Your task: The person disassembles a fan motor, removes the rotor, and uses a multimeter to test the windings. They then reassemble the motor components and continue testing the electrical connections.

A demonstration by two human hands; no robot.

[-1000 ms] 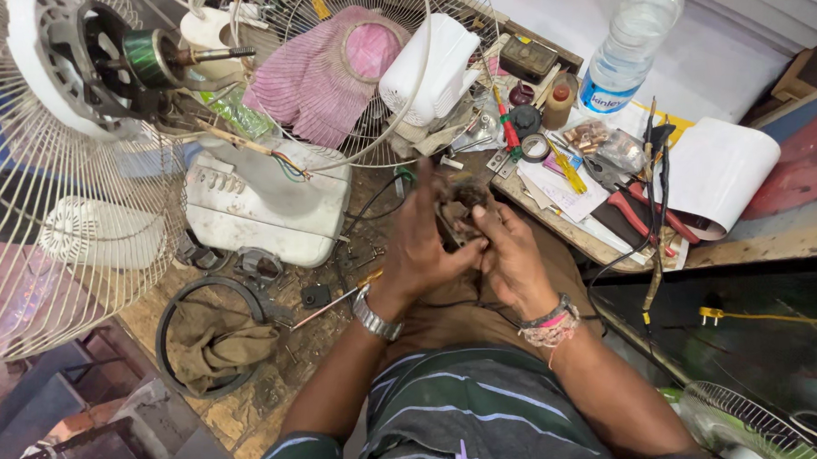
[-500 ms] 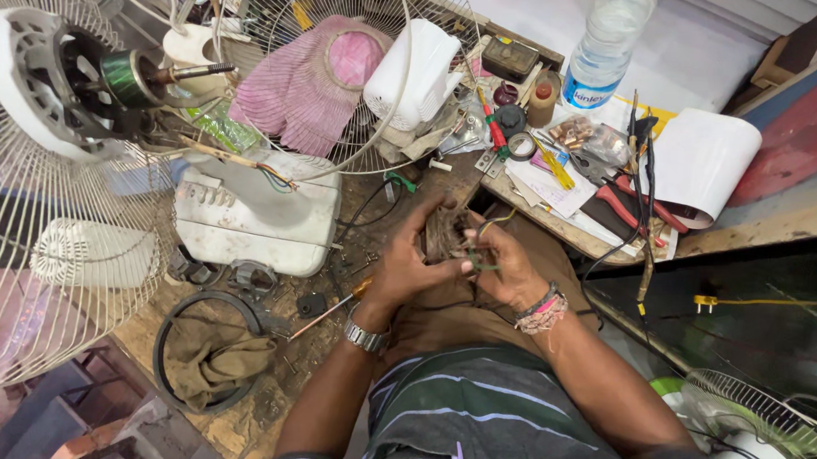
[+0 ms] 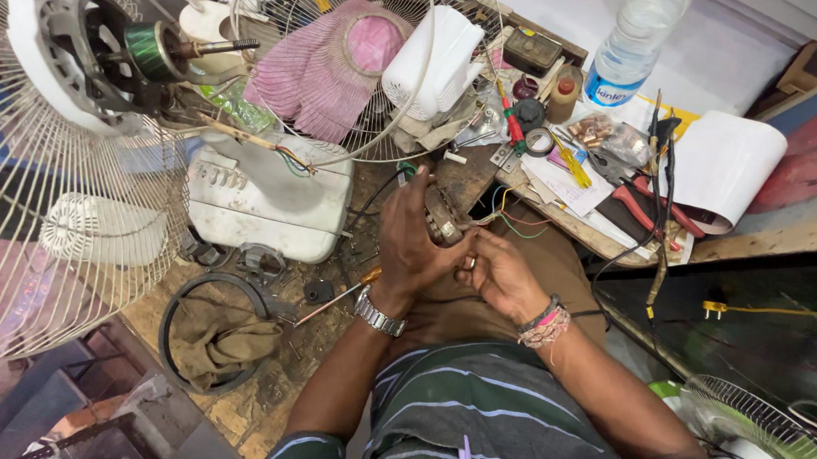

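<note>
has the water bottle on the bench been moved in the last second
No. The plastic water bottle stands at the same place on the bench, beside the white paper roll and above the red-handled pliers; only the head camera shifted.

We see a worn wooden workbench (image 3: 252, 402) with a scuffed, chipped top running to its lower left corner. A pale wall (image 3: 746, 37) rises behind its far edge, under even light.
</note>
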